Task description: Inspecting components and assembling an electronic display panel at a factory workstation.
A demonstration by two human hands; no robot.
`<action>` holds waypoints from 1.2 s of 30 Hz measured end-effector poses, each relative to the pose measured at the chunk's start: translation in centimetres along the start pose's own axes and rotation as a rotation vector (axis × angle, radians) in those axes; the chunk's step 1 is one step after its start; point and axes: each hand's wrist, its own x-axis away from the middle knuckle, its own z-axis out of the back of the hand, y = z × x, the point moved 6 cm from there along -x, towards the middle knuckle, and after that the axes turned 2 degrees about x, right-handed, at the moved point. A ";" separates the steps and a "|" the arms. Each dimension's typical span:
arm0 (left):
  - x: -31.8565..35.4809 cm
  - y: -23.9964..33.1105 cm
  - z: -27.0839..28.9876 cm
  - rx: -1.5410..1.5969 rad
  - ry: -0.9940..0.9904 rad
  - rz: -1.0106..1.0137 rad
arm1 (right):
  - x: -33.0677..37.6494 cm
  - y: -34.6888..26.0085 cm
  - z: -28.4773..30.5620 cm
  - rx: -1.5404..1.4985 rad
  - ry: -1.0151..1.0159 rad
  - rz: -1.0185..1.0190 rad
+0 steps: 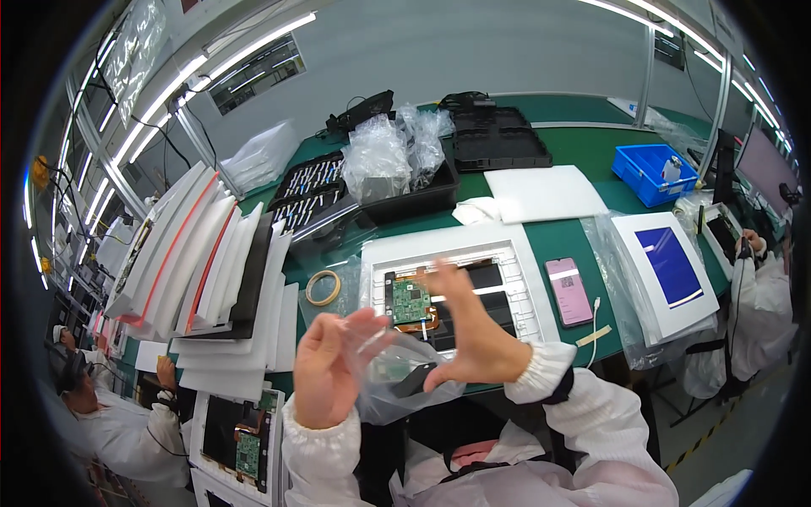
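Note:
My left hand pinches the upper edge of a clear plastic bag between thumb and fingers. Through the film shows a small dark flat piece, whose kind I cannot make out. My right hand is on the bag's other side, thumb and fingers spread wide apart and slightly blurred. Its thumb tip is close to the dark piece; whether it touches is unclear. Behind both hands lies a white-framed panel unit with a green circuit board and black plates, partly covered by my right hand.
A tape roll and stacked white foam sheets are at left. Rightward lie a pink phone, a white cable and a blue-screened panel. Behind stand a black tray and a blue bin. People work on either side.

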 end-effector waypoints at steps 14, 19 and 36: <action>-1.8 -5.1 1.6 -0.691 -0.270 -0.030 | -1.8 8.0 -2.9 -0.745 -0.326 -0.987; -2.9 -1.9 3.3 -0.670 0.328 -0.296 | -2.8 5.4 -4.2 -0.718 -0.417 -0.439; 4.2 -1.0 15.3 -0.977 0.903 -0.316 | -28.8 29.9 -6.6 -0.113 -0.155 -0.262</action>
